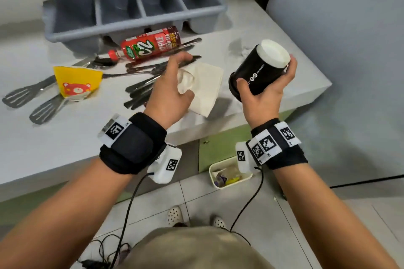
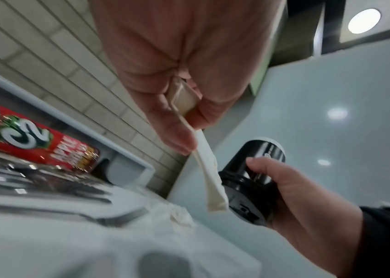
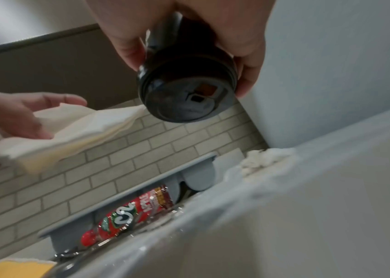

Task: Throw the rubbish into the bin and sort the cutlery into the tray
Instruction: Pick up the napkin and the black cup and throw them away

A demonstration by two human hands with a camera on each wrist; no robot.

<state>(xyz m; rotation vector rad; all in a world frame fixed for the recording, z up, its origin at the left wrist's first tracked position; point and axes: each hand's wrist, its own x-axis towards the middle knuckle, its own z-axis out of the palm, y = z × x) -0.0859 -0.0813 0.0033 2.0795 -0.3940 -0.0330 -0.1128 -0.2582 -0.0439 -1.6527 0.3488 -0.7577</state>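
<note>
My left hand (image 1: 183,76) pinches a white napkin (image 1: 205,87) between thumb and fingers, lifted just above the counter; in the left wrist view the napkin (image 2: 210,180) hangs from my fingers. My right hand (image 1: 266,73) grips a black lidded cup (image 1: 258,61), tilted with its white base up and its lid (image 3: 187,90) facing down. A pile of knives and forks (image 1: 140,91) lies under my left hand. Behind it are a red bottle (image 1: 148,45) on its side and the grey four-compartment tray (image 1: 135,22).
A yellow paper cup (image 1: 77,82) lies over two slotted spatulas (image 1: 26,94) at the left. A crumpled tissue (image 1: 240,48) sits near the counter's right end. A small white bin (image 1: 229,173) holding rubbish stands on the floor below the counter edge.
</note>
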